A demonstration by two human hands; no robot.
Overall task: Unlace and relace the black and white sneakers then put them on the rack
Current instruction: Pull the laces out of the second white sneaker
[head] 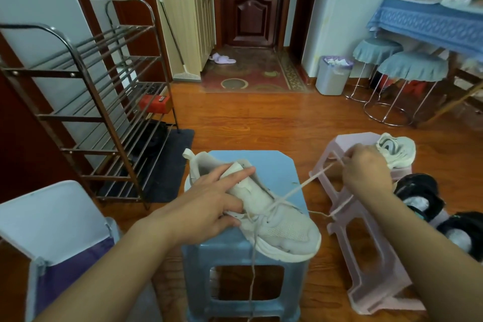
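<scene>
**Lace pulled taut from the white sneaker**

I see the white sneaker (264,206) lying on the blue stool (245,248) at lower centre of the frame, toe pointing to the lower right, heel to the upper left. My left hand (209,206) rests on its collar and tongue, fingers stretched flat and pressing it down, not curled round anything. My right hand (366,172), at centre right, pinches the lace (308,183) and draws it tight up and to the right from the eyelets; a second lace end hangs down over the stool's front edge.

The other white sneaker (397,151) sits on the pink stool (366,256), just behind my right hand. Black sneakers (420,196) lie on the floor at the right edge. The metal shoe rack (104,102) stands at the left of the frame, well apart from the stools; a dark shape lies on its lower shelf.
</scene>
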